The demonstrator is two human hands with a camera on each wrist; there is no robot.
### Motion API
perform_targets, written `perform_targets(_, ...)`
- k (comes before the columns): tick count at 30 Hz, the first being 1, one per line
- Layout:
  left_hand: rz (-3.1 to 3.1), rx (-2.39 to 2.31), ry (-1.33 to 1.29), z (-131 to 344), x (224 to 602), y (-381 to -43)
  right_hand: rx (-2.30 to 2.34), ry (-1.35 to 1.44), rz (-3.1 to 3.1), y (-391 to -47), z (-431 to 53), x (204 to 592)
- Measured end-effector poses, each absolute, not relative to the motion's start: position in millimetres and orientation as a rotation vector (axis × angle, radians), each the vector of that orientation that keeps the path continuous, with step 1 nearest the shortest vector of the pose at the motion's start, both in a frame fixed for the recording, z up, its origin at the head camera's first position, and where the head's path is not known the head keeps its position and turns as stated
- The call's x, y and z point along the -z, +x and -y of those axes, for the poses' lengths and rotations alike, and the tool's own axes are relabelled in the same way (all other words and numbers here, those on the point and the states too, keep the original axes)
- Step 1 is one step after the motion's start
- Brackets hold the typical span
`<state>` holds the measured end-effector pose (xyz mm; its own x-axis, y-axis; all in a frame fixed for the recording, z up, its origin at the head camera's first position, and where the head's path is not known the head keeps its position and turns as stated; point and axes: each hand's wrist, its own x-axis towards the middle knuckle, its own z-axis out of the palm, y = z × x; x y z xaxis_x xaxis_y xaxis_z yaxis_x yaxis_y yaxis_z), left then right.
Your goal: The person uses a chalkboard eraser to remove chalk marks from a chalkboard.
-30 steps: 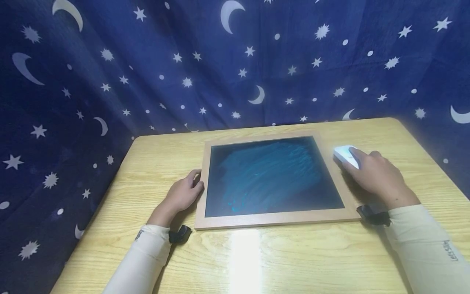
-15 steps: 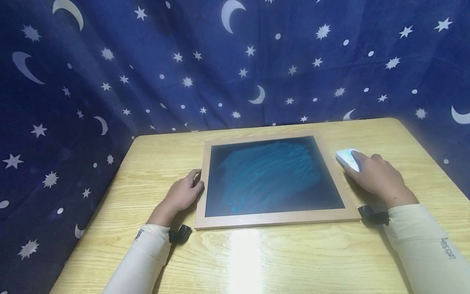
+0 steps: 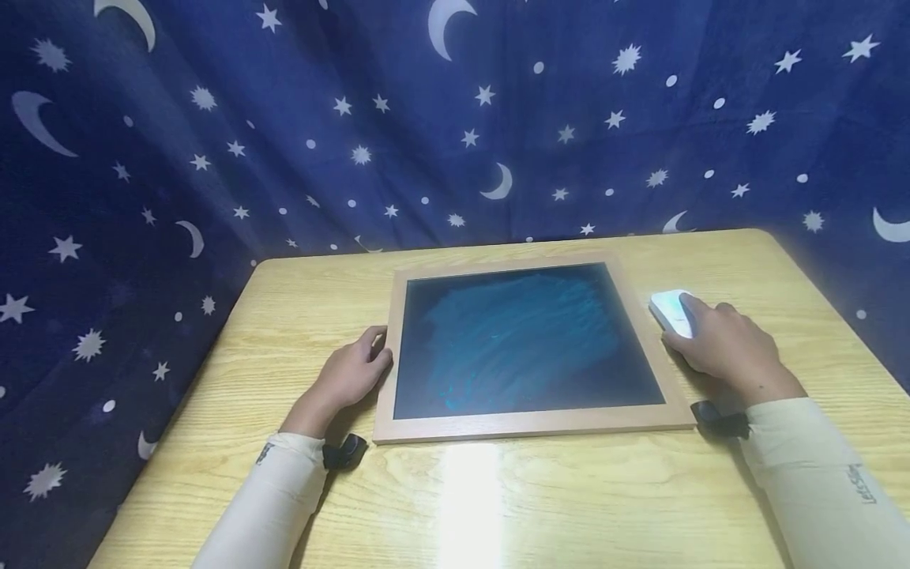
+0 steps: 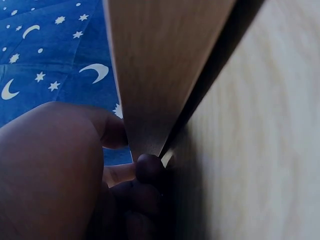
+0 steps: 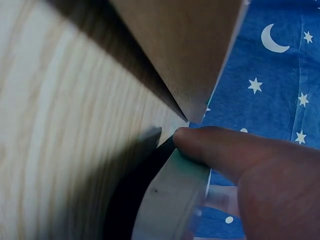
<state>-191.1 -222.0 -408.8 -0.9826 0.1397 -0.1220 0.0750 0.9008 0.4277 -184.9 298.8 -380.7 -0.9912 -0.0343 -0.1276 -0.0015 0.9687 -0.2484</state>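
A wood-framed chalkboard [image 3: 526, 340] lies flat on the table, its dark surface smeared with blue-green chalk. My left hand [image 3: 351, 371] holds the frame's left edge, and the left wrist view shows the thumb [image 4: 112, 131] against the upper edge of the frame [image 4: 160, 65] with the other fingers curled low by the tabletop. Beyond the board's right side, my right hand [image 3: 732, 348] grips a white board eraser [image 3: 671, 310]. In the right wrist view, the eraser [image 5: 167, 205] has a dark underside facing the table, and the thumb presses on its near end.
The pale wooden table [image 3: 583, 498] has rounded far corners. A blue curtain [image 3: 426, 118] with white moons and stars hangs behind and along its sides. Black straps [image 3: 347, 453] sit at both wrists.
My right hand has shifted slightly toward me with the eraser, staying right of the board. The left hand keeps its place at the frame. The head view has shifted a little.
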Motion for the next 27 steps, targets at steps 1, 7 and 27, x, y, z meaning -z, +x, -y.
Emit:
perform_targets(1, -2.914, -0.649, 0.170, 221.3, 409.5, -191.3, 0.375, -0.025, -2.989, -184.4, -299.6, 380.9)
perform_targets(7, -2.905, -0.660, 0.176, 217.9, 412.1, -192.5, 0.370, -0.006, -2.985, -181.0, -302.3, 380.9)
perform_targets(27, -3.296, -0.449, 0.297, 199.5, 374.0, -167.2, 0.564, -0.326, -3.254, -144.8, -227.3, 338.0)
